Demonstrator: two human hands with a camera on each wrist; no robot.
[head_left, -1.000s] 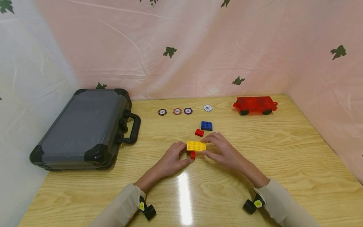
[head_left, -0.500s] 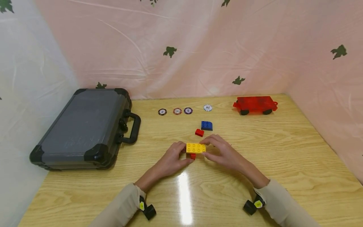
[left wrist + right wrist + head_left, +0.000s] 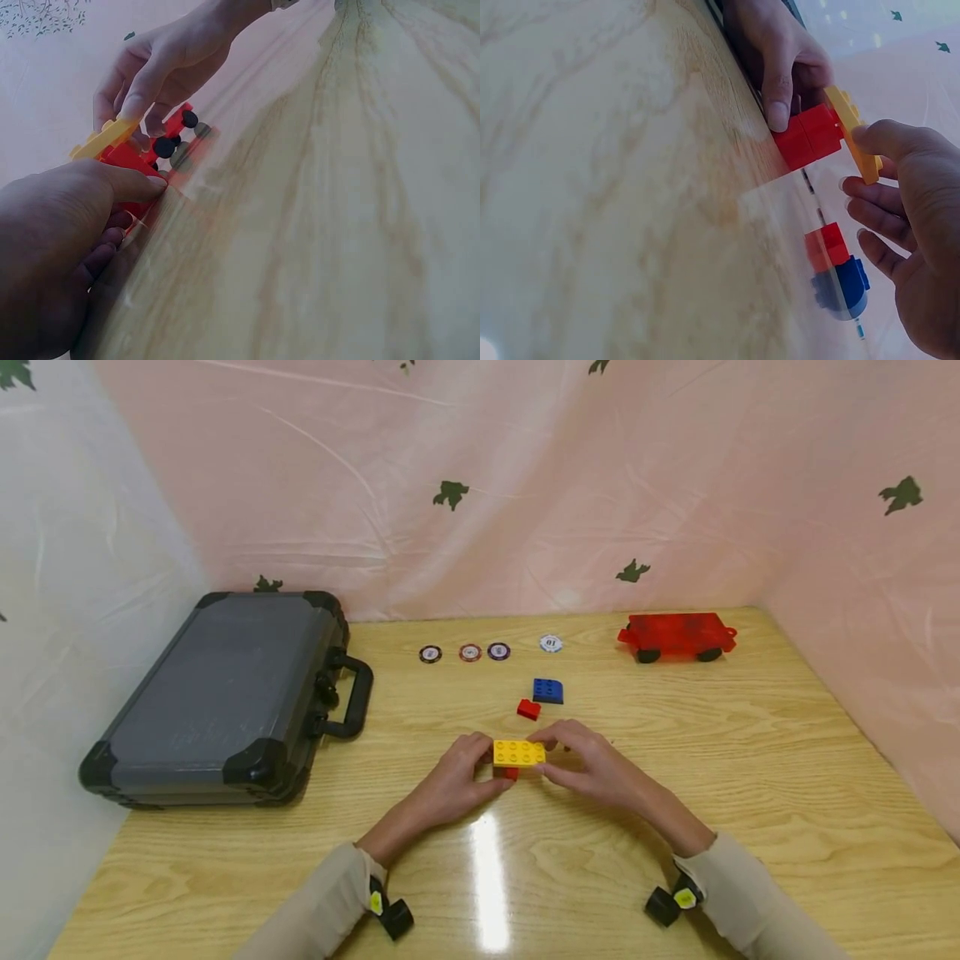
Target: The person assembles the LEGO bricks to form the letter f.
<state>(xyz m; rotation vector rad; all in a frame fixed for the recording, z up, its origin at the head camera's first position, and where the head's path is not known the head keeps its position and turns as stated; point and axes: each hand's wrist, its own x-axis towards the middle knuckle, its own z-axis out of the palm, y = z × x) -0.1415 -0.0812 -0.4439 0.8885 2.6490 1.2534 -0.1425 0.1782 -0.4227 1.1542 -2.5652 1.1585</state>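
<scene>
My left hand (image 3: 453, 785) grips a stack of two red bricks (image 3: 808, 139) standing on the table, thumb on the near side. Over the stack, my right hand (image 3: 588, 764) pinches a flat yellow building brick (image 3: 519, 752) with two rows of studs, thumb and fingers at its right end. The yellow brick sits close over the red studs; in the right wrist view a red stud shows between them. From the head view, most of the stack is hidden under the yellow brick. Just beyond my hands lie a small red brick (image 3: 528, 709) and a blue brick (image 3: 547, 691) with one rounded corner.
A grey case (image 3: 202, 693) with black corners and handle lies at the left. Several poker chips, among them a black one (image 3: 431, 654) and a white one (image 3: 551, 644), lie along the back. A red wheeled toy wagon (image 3: 677, 635) stands at the back right, near the curtain.
My right hand has brought the yellow brick slightly toward me and over the red stack, so less red shows. My left hand keeps its grip in the same place.
</scene>
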